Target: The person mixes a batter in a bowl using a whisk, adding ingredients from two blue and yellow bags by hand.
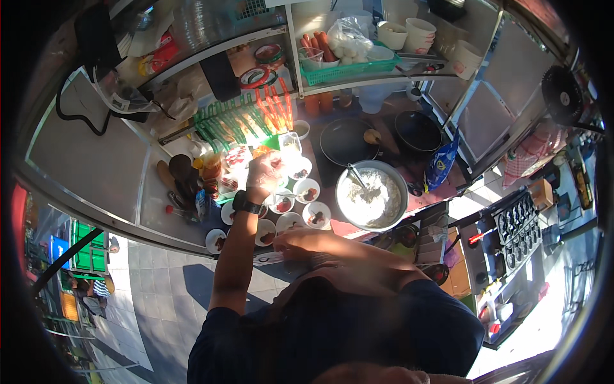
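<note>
My left hand [266,173], with a dark watch at the wrist, reaches over the far side of a group of small white bowls. Glare washes out its fingertips, so whether it holds something cannot be told. Near the counter's front edge, my right hand [288,240] is bent in beside the nearest bowls, its fingers partly hidden. One white bowl [316,214] holds dark red sauce and a spoon; several others hold similar portions. A white square container [289,142] stands just beyond my left hand. Right of the bowls sits a large metal bowl [372,196] of white flour-like powder with a metal utensil.
Two dark pans, one flat [348,140] and one deeper [418,130], stand behind the metal bowl. A blue packet [442,165] is at the right. Green and red packets [235,122] line the back left. A green basket [350,70] with sausages is on the shelf above. Wooden utensils [180,170] stand left.
</note>
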The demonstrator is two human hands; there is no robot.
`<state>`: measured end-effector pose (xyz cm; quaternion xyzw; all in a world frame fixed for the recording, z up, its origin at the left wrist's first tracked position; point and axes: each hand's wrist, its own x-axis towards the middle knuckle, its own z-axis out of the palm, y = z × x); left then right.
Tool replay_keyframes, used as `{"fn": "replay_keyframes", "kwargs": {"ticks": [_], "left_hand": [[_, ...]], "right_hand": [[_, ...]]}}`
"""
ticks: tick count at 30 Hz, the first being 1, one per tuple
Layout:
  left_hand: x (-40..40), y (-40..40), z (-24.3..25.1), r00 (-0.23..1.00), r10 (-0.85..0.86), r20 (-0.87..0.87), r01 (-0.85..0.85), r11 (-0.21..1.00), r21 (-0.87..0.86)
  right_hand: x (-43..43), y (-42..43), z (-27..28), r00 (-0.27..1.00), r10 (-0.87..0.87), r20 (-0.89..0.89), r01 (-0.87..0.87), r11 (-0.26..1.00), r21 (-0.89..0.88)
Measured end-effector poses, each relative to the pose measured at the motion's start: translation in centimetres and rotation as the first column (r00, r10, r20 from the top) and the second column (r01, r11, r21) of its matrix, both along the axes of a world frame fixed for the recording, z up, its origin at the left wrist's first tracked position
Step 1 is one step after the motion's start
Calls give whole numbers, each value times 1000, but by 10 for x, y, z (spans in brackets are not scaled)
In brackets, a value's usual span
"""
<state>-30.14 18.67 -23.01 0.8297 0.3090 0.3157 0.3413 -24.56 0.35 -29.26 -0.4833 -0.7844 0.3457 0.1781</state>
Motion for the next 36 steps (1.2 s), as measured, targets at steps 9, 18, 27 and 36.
{"fn": "replay_keyframes", "kwargs": {"ticks": [9, 18, 27, 36], "left_hand": [[123, -103, 58, 817, -575, 44, 576, 808, -122], [171, -112, 88, 776, -627, -61, 537, 607, 586], [169, -122, 72, 805, -589, -68, 583, 765, 273], [160, -115, -61, 722, -691, 19, 633, 672, 383]], "right_hand": [[45, -83, 19, 986, 167, 5, -164, 972, -168], [78, -125, 9, 994, 88, -70, -101, 971, -215], [75, -126, 3, 986, 164, -15, -164, 980, -111], [38, -93, 25, 969, 245, -12, -244, 959, -144]]}}
